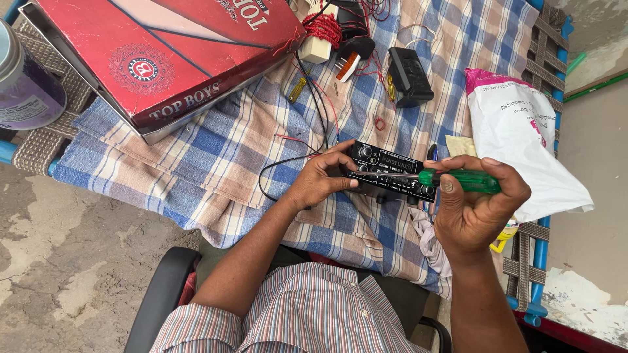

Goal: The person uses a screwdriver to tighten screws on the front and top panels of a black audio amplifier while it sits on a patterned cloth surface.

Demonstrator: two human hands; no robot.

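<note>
My left hand grips the left end of a small black audio panel with knobs and buttons, held just above a checked cloth. My right hand is closed around the green handle of a screwdriver. The screwdriver's thin metal shaft runs left across the panel's front, its tip near my left thumb. Black and red wires trail from the panel's left side over the cloth.
A large red cardboard box lies at the upper left, beside a purple tin. A black module, plugs and a red wire coil sit at the top. A white plastic bag lies right. Concrete floor lies below left.
</note>
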